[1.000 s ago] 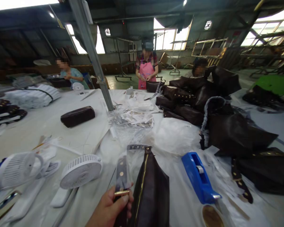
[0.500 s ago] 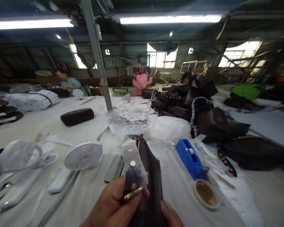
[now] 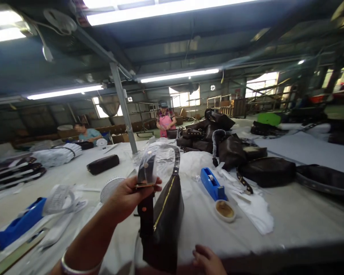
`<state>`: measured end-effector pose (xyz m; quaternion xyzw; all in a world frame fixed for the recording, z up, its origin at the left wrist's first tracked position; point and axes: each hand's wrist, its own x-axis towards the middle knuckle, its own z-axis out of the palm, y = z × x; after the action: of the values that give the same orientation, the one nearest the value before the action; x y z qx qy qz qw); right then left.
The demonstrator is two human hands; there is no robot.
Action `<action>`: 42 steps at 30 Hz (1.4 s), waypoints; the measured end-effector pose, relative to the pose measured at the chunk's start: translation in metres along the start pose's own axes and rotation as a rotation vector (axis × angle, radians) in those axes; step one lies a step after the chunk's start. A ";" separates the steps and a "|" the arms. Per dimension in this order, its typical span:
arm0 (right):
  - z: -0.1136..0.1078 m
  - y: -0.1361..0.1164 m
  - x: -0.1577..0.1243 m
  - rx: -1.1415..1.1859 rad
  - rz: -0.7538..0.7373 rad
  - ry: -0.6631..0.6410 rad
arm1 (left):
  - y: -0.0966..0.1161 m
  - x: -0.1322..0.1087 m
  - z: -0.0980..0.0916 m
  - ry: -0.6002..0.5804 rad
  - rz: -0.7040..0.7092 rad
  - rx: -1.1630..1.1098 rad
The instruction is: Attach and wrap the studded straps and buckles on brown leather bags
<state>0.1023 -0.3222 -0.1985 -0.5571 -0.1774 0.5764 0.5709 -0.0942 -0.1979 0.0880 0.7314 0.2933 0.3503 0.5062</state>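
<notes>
A dark brown handbag [image 3: 167,225] with a gold zipper hangs upright in front of me. Its studded strap [image 3: 176,160] arches up over the bag, and clear plastic film [image 3: 149,164] covers the upper left stretch. My left hand [image 3: 134,198] is closed around this strap near a gold buckle bar [image 3: 145,185]. To the lower right of the bag, my right hand [image 3: 208,259] is apart from it, fingers loosely spread, with nothing in them.
A blue tape dispenser [image 3: 212,183] and a round dish of brown paste [image 3: 225,211] are right of the bag. Dark bags [image 3: 232,151] are heaped behind. A white fan [image 3: 59,200] stands left. Across the table, a person in a pink apron [image 3: 166,122] works.
My left hand has lifted the strap, raising the bag so its zipper shows. My right hand has let go of the bag and moved away. The camera view has tilted up.
</notes>
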 end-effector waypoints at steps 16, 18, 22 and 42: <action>0.054 -0.121 -0.098 -0.684 -1.268 -0.229 | -0.024 -0.059 0.059 0.131 -0.230 -0.677; 0.069 -0.128 -0.101 -0.797 -1.392 -0.205 | -0.026 -0.064 0.059 0.092 -0.238 -0.778; 0.099 -0.143 -0.096 -0.898 -1.524 -0.134 | -0.039 -0.074 0.062 0.112 -0.224 -0.789; 0.141 -0.177 -0.069 -0.189 -0.536 -0.295 | -0.062 -0.078 0.065 0.083 -0.090 -0.405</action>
<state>0.0457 -0.2703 0.0251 -0.4514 -0.4515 0.4613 0.6162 -0.0920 -0.2743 -0.0032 0.5859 0.2701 0.4089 0.6454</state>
